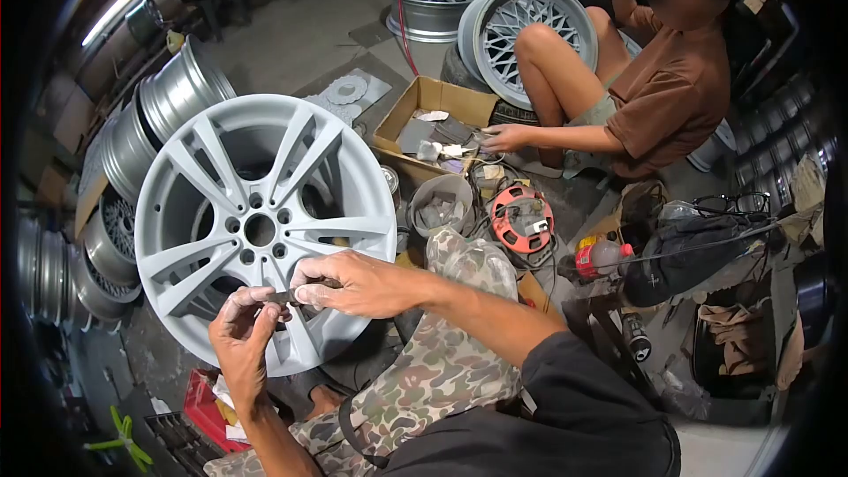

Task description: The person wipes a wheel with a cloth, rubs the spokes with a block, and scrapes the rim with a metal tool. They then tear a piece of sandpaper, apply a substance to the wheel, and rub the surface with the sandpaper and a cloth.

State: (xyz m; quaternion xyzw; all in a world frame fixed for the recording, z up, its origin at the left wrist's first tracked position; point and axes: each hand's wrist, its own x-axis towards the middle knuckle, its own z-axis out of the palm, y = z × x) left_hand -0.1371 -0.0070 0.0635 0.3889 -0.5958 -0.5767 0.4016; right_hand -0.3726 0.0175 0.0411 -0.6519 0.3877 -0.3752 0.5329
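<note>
A small dark piece [284, 297], too small to name, spans the gap between my two hands, over the lower spokes of a pale grey wheel rim [260, 230]. My left hand [245, 322] pinches its left end between thumb and fingers. My right hand [358, 283] closes round its right end, knuckles up. Both hands have whitish dust on the fingers. The rim lies face up in front of me, with its round centre hole and bolt holes showing just above my hands.
A co-worker [671, 97] sits at the upper right, one hand at a cardboard box [402, 119]. Beyond my right arm are a bucket [441, 203], a red cable reel [521, 219] and a bottle [603, 256]. Silver rims [185, 88] stack at the left; a red box [205, 411] sits lower left.
</note>
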